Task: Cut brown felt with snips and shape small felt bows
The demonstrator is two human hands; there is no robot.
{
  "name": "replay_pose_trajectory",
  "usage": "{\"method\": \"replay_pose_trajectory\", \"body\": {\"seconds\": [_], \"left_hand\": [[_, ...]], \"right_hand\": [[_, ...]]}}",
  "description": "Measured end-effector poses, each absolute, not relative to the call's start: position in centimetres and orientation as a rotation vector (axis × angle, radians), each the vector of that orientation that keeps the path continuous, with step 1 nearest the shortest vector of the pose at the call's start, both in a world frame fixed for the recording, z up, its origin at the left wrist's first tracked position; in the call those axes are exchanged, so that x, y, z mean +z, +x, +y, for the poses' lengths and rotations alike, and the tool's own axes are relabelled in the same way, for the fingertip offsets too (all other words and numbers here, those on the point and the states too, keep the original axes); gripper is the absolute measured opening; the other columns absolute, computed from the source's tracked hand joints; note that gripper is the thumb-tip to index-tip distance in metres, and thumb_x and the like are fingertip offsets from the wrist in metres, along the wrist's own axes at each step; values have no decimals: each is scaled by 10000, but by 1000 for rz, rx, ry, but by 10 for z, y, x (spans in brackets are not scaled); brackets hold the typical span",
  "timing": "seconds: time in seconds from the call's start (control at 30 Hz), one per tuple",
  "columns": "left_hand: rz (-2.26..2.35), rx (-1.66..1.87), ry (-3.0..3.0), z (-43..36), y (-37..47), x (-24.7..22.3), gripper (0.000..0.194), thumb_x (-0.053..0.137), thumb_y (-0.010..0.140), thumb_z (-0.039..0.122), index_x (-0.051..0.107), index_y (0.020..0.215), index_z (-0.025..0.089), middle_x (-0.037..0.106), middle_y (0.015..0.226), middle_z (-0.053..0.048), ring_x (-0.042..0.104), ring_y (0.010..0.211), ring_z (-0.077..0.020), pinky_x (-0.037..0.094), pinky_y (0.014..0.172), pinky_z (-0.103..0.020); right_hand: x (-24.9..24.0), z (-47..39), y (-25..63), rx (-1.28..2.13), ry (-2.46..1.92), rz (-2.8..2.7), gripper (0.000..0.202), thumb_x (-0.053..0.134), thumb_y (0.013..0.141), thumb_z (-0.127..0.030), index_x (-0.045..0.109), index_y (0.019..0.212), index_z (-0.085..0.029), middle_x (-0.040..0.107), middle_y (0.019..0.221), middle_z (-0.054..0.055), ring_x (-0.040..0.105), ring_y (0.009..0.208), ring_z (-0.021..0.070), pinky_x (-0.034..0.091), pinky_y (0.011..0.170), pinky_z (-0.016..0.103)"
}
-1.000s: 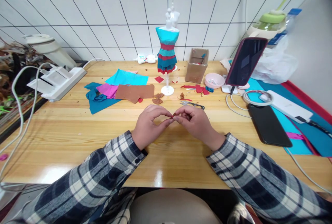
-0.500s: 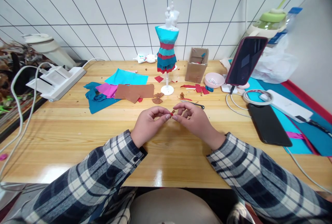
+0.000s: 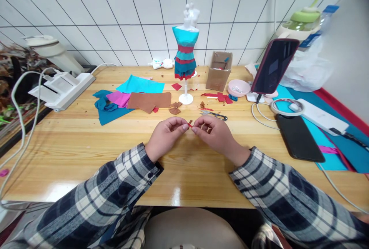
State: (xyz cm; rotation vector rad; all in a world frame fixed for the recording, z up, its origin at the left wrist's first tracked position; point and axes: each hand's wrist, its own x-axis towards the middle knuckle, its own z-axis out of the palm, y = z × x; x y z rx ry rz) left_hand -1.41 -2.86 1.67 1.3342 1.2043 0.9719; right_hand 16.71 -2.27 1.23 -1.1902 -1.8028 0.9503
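Between my two hands is a small strip of red crepe paper (image 3: 190,125) with a little brown piece (image 3: 190,121) standing up from it. My left hand (image 3: 165,135) pinches the strip's left end between thumb and forefinger. At the other end, the thumb and fingers of my right hand (image 3: 216,135) are closed on it. Just beyond the right hand lie small scissors (image 3: 216,116) with dark handles. A brown pleated paper rosette (image 3: 175,107) rests behind my left hand. Further back stands a mini dress form (image 3: 185,54) in a tiered turquoise, red and teal paper dress.
Brown (image 3: 154,101), turquoise (image 3: 141,84), magenta and teal paper lies left of centre. A cardboard box (image 3: 219,72), pink bowl (image 3: 238,87) and red scraps (image 3: 223,97) are back right. Phones (image 3: 300,138), tape (image 3: 287,107) and cables crowd the right; a power strip (image 3: 69,91) sits left.
My right fingers have drawn closer together, and more of the red strip and brown piece shows between my hands. The scissors are less covered by the right hand.
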Motion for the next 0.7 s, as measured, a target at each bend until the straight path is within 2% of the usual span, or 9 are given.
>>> {"method": "replay_pose_trajectory", "body": {"seconds": [0.17,0.4,0.57,0.7], "left_hand": [[992,900,1138,-29,-15,8,247,706,759,373,663,878,160,679,864,-28,612,809,-146,459,813,-292],[886,788,951,-27,-18,8,199,735,731,311,687,835,148,677,823,-34,607,766,-131,468,794,-280],[857,746,950,-27,-19,12,161,718,746,286,698,820,144,666,816,-33,592,771,-126,457,787,-273],[829,724,955,-28,-19,13,166,725,736,275,701,814,131,661,806,-44,590,779,-134,457,779,-277]], "right_hand": [[15,-23,167,990,-1202,-1812,104,624,779,-269,608,740,-174,575,638,-23,439,509,75,352,492,211],[13,-20,169,1138,-1209,-1776,112,640,760,-279,612,755,-170,552,614,-28,434,501,79,348,476,213],[11,-17,171,1261,-1102,-1721,274,668,755,-305,647,999,-183,603,818,6,492,580,84,418,549,230],[8,-14,173,1235,-1099,-1747,190,689,743,-330,687,836,-164,630,817,28,520,640,106,429,603,254]]}}
